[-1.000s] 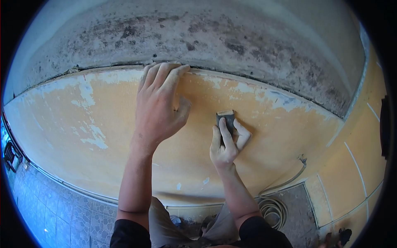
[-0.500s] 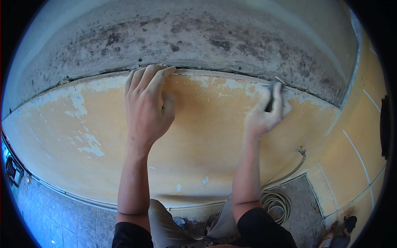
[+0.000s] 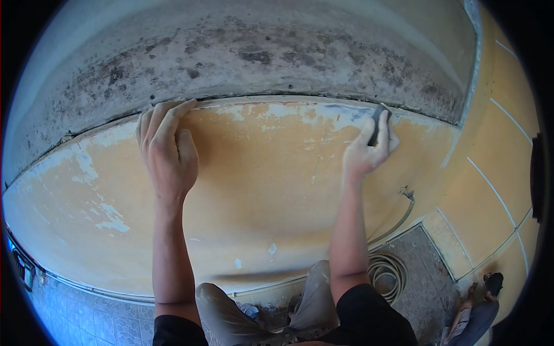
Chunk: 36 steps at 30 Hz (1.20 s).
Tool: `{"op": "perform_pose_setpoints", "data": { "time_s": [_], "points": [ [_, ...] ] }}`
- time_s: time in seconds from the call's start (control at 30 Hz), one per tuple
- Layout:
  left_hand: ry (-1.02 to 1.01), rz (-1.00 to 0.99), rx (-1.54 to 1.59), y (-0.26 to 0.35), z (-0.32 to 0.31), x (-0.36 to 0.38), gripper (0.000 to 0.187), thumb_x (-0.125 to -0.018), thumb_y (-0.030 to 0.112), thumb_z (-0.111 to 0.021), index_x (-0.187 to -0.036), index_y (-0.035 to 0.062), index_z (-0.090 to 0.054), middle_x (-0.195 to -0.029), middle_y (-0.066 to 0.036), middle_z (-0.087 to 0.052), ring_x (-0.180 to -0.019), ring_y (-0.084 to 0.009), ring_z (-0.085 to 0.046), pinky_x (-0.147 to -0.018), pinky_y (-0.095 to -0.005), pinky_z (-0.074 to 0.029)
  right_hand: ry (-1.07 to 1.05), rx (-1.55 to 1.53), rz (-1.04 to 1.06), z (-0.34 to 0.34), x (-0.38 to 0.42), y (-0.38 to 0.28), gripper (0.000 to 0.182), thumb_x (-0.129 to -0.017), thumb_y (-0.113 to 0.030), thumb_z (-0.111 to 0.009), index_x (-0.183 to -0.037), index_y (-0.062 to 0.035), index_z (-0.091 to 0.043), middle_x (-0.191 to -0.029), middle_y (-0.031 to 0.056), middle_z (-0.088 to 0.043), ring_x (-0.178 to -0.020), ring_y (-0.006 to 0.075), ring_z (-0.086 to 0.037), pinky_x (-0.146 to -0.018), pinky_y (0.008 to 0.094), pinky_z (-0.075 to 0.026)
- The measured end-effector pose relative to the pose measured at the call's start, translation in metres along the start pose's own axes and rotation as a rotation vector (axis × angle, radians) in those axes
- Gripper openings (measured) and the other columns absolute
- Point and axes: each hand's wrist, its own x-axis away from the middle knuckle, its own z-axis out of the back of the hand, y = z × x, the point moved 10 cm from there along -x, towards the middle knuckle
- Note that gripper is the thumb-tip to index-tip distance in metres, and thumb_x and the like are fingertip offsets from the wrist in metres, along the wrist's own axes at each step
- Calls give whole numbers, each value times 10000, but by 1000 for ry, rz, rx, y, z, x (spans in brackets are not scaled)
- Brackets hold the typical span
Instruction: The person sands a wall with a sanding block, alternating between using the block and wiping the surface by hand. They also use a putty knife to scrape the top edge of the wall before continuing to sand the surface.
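My left hand (image 3: 167, 150) rests on the top edge of a yellow painted wall (image 3: 259, 184). Its fingers lie over the ledge with the thumb apart, and nothing is held in it. Farther right, my right hand (image 3: 369, 153) is closed round a dark grey, flat piece that looks like folded sandpaper (image 3: 378, 122). The top of that piece meets the wall's upper edge. Just left of it, a grey-white worn patch (image 3: 346, 111) shows on the paint. Pale dust coats the fingers of both hands.
A stained grey surface (image 3: 254, 52) rises beyond the wall's edge. Below right are a tap (image 3: 407, 190) and a coiled hose (image 3: 388, 277) on the tiled floor (image 3: 424, 282). Another person (image 3: 476, 317) is at the lower right. A dark chair-like object (image 3: 23, 268) stands far left.
The view has turned to the right, so the wall appears farther left. My left hand keeps its place on the ledge. My right hand has moved right along the edge with the sandpaper.
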Motion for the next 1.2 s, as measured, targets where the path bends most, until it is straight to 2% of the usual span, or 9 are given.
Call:
{"op": "perform_pose_setpoints", "data": {
  "time_s": [0.1,0.17,0.4,0.6,0.7,0.77,0.87,1.0,1.2],
  "points": [
    [59,71,-4,-4,-2,0,433,-758,-73,-479,-1101,3,-731,-1073,-113,-698,-1047,-308,-605,-1003,-418,-435,-104,-139,65,-12,26,-47,367,-928,-126,-748,-1293,-101,-732,-1176,140,-589,-971,274,-588,-875,392,-475],
    [65,77,0,-3,1,1,416,-760,-70,-477,-1082,2,-730,-1066,-115,-698,-1037,-310,-608,-1004,-415,-435,-379,-31,553,-17,64,-105,386,-930,-120,-744,-1314,-105,-719,-1176,149,-598,-971,289,-580,-882,393,-470],
    [15,23,23,1,3,0,392,-767,-69,-489,-1069,9,-727,-1077,-113,-701,-1054,-314,-611,-999,-415,-444,3,-50,-3,22,25,25,370,-942,-104,-721,-1311,-88,-722,-1173,160,-601,-981,293,-567,-885,395,-464],
    [-15,172,-16,-10,-7,8,456,-777,-57,-523,-1185,18,-713,-1159,-134,-705,-1162,-332,-608,-1067,-455,-421,-521,-305,86,23,147,-58,338,-877,-72,-795,-1213,-43,-763,-1134,163,-606,-1004,294,-550,-849,376,-479],
    [108,-14,-39,10,2,30,476,-819,-41,-551,-1268,28,-691,-1285,-165,-670,-1284,-354,-563,-1129,-478,-379,-663,-485,-151,45,165,-68,349,-906,-86,-782,-1246,-22,-736,-1173,141,-644,-1007,246,-570,-872,357,-479],
    [105,92,-37,26,9,68,509,-841,-20,-591,-1342,36,-659,-1397,-200,-605,-1378,-389,-492,-1165,-494,-347,-889,-940,-991,36,211,-60,423,-966,-130,-734,-1362,-14,-643,-1238,108,-664,-1017,176,-597,-917,346,-492],
    [-132,356,464,30,-13,134,488,-889,35,-628,-1376,-3,-615,-1379,-241,-587,-1300,-361,-547,-1128,-441,-375,-908,-1376,-1335,36,215,-98,529,-1027,-231,-653,-1484,-12,-501,-1268,73,-645,-955,132,-614,-908,321,-513],
    [-293,700,1318,50,-57,166,464,-1026,163,-576,-1459,1,-542,-1359,-155,-640,-1251,-251,-589,-1087,-399,-435,-937,-1710,-1553,30,218,-124,528,-1061,-373,-567,-1452,-22,-510,-1210,84,-670,-970,137,-583,-815,330,-482],
    [-646,787,1756,98,-60,156,625,-1011,274,-657,-1546,45,-428,-1498,-232,-532,-1372,-281,-534,-1125,-436,-432,-861,-2052,-1877,42,221,-155,520,-1082,-485,-467,-1369,-63,-565,-1112,83,-642,-929,159,-553,-761,339,-433]
  ]
}}
